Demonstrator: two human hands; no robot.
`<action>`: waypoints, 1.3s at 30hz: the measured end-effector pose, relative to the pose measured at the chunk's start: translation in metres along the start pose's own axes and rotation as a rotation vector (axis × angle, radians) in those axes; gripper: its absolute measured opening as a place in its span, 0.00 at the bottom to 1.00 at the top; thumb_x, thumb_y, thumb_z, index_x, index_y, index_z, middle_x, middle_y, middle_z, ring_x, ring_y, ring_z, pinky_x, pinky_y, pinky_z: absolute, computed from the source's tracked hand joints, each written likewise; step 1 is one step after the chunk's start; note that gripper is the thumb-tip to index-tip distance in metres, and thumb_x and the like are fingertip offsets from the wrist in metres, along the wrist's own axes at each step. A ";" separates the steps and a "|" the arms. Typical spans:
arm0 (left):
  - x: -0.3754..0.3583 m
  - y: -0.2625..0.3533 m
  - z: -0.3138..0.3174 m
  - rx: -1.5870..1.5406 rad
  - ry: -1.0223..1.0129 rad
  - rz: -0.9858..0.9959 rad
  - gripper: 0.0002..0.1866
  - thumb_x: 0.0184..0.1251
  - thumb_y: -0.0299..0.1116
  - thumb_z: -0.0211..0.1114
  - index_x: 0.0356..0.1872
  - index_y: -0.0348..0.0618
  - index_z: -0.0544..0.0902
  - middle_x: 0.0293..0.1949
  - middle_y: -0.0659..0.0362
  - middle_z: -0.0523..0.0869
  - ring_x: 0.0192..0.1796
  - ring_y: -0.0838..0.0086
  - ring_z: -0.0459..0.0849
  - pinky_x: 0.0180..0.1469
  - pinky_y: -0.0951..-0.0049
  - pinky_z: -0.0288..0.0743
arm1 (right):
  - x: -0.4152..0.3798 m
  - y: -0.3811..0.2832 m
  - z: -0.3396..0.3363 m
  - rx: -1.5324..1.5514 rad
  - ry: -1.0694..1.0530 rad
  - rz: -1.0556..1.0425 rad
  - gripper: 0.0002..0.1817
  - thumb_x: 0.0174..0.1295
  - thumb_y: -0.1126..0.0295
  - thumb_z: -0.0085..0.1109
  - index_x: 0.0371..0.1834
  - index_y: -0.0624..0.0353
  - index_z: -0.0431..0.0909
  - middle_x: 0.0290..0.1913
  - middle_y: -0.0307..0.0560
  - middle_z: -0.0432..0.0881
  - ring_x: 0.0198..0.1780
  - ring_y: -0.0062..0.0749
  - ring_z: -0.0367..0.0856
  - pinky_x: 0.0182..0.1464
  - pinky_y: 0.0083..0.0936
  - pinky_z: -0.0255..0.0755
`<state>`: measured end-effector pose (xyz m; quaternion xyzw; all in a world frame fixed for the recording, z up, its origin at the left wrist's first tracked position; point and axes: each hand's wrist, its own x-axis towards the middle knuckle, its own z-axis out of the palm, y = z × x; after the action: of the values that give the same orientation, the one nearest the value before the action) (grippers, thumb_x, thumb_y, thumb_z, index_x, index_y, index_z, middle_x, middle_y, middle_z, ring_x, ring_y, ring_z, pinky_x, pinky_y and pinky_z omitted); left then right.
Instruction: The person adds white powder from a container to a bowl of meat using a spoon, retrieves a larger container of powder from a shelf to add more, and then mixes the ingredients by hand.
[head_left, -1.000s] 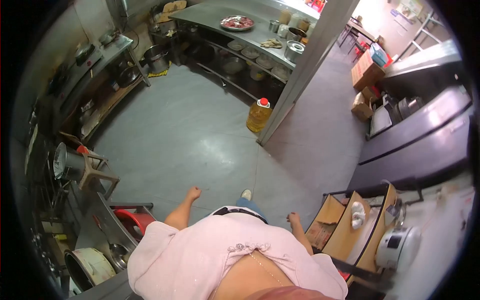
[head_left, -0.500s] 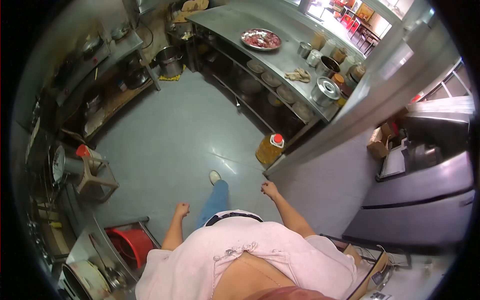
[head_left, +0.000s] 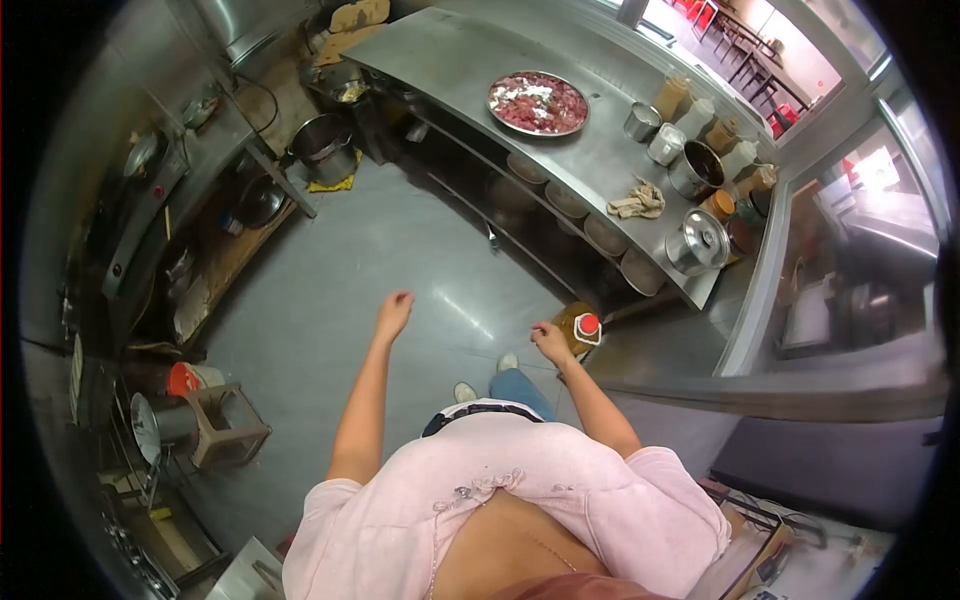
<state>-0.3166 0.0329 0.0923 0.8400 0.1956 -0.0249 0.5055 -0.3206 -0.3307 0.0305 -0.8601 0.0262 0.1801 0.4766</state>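
left hand (head_left: 393, 312) empty | right hand (head_left: 551, 342) beside oil bottle (head_left: 578, 331) (amber plastic, red cap)

A yellow oil bottle (head_left: 577, 328) with a red cap stands upright on the floor beside the counter.

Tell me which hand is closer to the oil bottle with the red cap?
Right. The right hand is just beside the oil bottle; the left hand hangs farther away over the bare floor.

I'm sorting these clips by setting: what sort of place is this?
Most likely a restaurant kitchen. A long steel counter holds a tray of raw meat and pots and seasoning jars, with bowls stacked on the shelf below; a big oil bottle stands on the floor, and a dining area shows beyond.
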 end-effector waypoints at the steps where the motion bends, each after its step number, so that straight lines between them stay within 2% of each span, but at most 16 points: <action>1: 0.021 0.030 0.007 0.038 -0.030 0.067 0.20 0.60 0.44 0.57 0.44 0.38 0.79 0.41 0.50 0.83 0.41 0.64 0.81 0.45 0.70 0.72 | 0.008 -0.013 -0.010 -0.062 0.039 0.005 0.15 0.51 0.69 0.55 0.42 0.63 0.77 0.29 0.46 0.81 0.31 0.27 0.78 0.34 0.23 0.70; 6: 0.107 0.151 0.046 0.071 -0.148 0.318 0.22 0.58 0.42 0.60 0.49 0.39 0.75 0.45 0.49 0.80 0.43 0.64 0.79 0.47 0.68 0.72 | 0.094 -0.074 -0.060 -0.011 0.257 -0.217 0.15 0.54 0.68 0.55 0.44 0.62 0.77 0.30 0.48 0.81 0.32 0.30 0.78 0.38 0.22 0.70; 10: 0.180 0.220 0.071 0.073 -0.146 0.470 0.21 0.58 0.39 0.61 0.50 0.37 0.74 0.45 0.51 0.79 0.45 0.67 0.79 0.47 0.71 0.72 | 0.179 -0.152 -0.111 -0.144 0.418 -0.459 0.17 0.57 0.67 0.53 0.49 0.59 0.74 0.43 0.52 0.79 0.46 0.41 0.76 0.48 0.30 0.69; 12: 0.210 0.245 0.080 0.137 -0.147 0.563 0.22 0.57 0.38 0.62 0.51 0.37 0.73 0.48 0.50 0.77 0.47 0.67 0.78 0.49 0.71 0.71 | 0.223 -0.189 -0.132 -0.211 0.390 -0.530 0.20 0.55 0.70 0.54 0.52 0.61 0.71 0.49 0.54 0.75 0.52 0.49 0.70 0.53 0.36 0.65; 14: 0.243 0.268 0.091 0.132 -0.136 0.585 0.24 0.56 0.39 0.62 0.52 0.37 0.73 0.47 0.49 0.76 0.47 0.63 0.77 0.50 0.70 0.70 | 0.272 -0.213 -0.144 -0.301 0.456 -0.686 0.22 0.52 0.73 0.56 0.53 0.62 0.70 0.53 0.55 0.74 0.56 0.48 0.69 0.58 0.35 0.62; 15: 0.254 0.272 0.099 0.119 -0.127 0.604 0.25 0.55 0.39 0.62 0.52 0.37 0.72 0.47 0.48 0.76 0.47 0.59 0.76 0.51 0.68 0.69 | 0.294 -0.224 -0.150 -0.328 0.426 -0.715 0.24 0.52 0.72 0.55 0.56 0.61 0.68 0.56 0.53 0.71 0.59 0.48 0.66 0.60 0.41 0.59; 17: 0.275 0.281 0.113 0.151 -0.113 0.657 0.26 0.55 0.39 0.62 0.53 0.36 0.71 0.48 0.47 0.75 0.50 0.57 0.75 0.54 0.67 0.67 | 0.335 -0.240 -0.154 -0.473 0.444 -0.718 0.26 0.54 0.71 0.54 0.59 0.58 0.65 0.61 0.50 0.66 0.64 0.46 0.60 0.63 0.49 0.53; 19: 0.305 0.294 0.123 0.198 -0.162 0.722 0.30 0.54 0.37 0.61 0.56 0.32 0.66 0.54 0.43 0.71 0.59 0.53 0.68 0.61 0.63 0.60 | 0.367 -0.260 -0.161 -0.557 0.415 -0.713 0.27 0.54 0.69 0.54 0.60 0.57 0.64 0.64 0.49 0.62 0.66 0.45 0.56 0.64 0.50 0.50; 21: 0.332 0.299 0.139 0.218 -0.148 0.757 0.31 0.55 0.38 0.62 0.58 0.32 0.65 0.56 0.42 0.69 0.60 0.52 0.67 0.62 0.64 0.60 | 0.396 -0.270 -0.163 -0.686 0.357 -0.655 0.27 0.57 0.64 0.52 0.62 0.54 0.62 0.68 0.45 0.55 0.70 0.41 0.48 0.66 0.54 0.44; 24: 0.376 0.306 0.154 0.349 -0.185 0.817 0.37 0.54 0.41 0.63 0.62 0.32 0.60 0.62 0.40 0.61 0.64 0.49 0.61 0.64 0.63 0.56 | 0.436 -0.269 -0.163 -0.790 0.371 -0.623 0.27 0.59 0.61 0.50 0.63 0.54 0.62 0.69 0.45 0.55 0.71 0.40 0.48 0.66 0.53 0.44; 27: 0.408 0.315 0.166 0.580 -0.265 0.881 0.44 0.54 0.49 0.61 0.64 0.30 0.52 0.67 0.40 0.50 0.69 0.46 0.47 0.66 0.52 0.48 | 0.461 -0.259 -0.166 -0.784 0.385 -0.546 0.27 0.61 0.58 0.47 0.64 0.53 0.61 0.69 0.45 0.55 0.71 0.38 0.48 0.67 0.52 0.43; 32: 0.452 0.322 0.182 0.585 -0.365 0.958 0.46 0.54 0.55 0.59 0.65 0.32 0.51 0.68 0.41 0.47 0.70 0.48 0.44 0.66 0.47 0.45 | 0.481 -0.249 -0.182 -0.584 0.384 -0.279 0.29 0.62 0.55 0.45 0.65 0.56 0.59 0.69 0.46 0.55 0.71 0.39 0.47 0.68 0.50 0.40; 33: 0.458 0.327 0.181 0.588 -0.390 0.959 0.46 0.53 0.55 0.60 0.65 0.33 0.52 0.67 0.40 0.48 0.70 0.47 0.44 0.65 0.44 0.45 | 0.479 -0.256 -0.188 -0.537 0.364 -0.189 0.28 0.62 0.57 0.47 0.65 0.53 0.60 0.69 0.47 0.55 0.71 0.42 0.48 0.67 0.49 0.45; 36: 0.477 0.333 0.178 0.590 -0.443 0.924 0.52 0.46 0.59 0.64 0.66 0.37 0.50 0.67 0.39 0.48 0.69 0.43 0.43 0.63 0.38 0.45 | 0.479 -0.245 -0.198 -0.425 0.328 -0.203 0.28 0.60 0.58 0.49 0.64 0.52 0.62 0.67 0.47 0.59 0.70 0.44 0.52 0.67 0.44 0.48; 37: 0.479 0.338 0.171 0.613 -0.495 0.816 0.56 0.42 0.60 0.66 0.67 0.39 0.49 0.67 0.38 0.47 0.69 0.42 0.43 0.62 0.37 0.45 | 0.474 -0.251 -0.199 -0.435 0.340 -0.147 0.30 0.56 0.59 0.55 0.63 0.53 0.63 0.66 0.52 0.61 0.68 0.48 0.55 0.66 0.38 0.52; 39: 0.484 0.336 0.167 0.614 -0.575 0.684 0.64 0.31 0.63 0.71 0.69 0.47 0.45 0.67 0.37 0.45 0.68 0.39 0.45 0.62 0.39 0.47 | 0.468 -0.249 -0.202 -0.380 0.351 -0.115 0.34 0.53 0.56 0.58 0.64 0.51 0.62 0.66 0.54 0.59 0.69 0.48 0.53 0.65 0.41 0.51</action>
<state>0.2743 -0.1021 0.1771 0.9241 -0.2515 -0.1439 0.2491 0.2276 -0.3034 0.1728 -0.9523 0.0253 0.0028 0.3041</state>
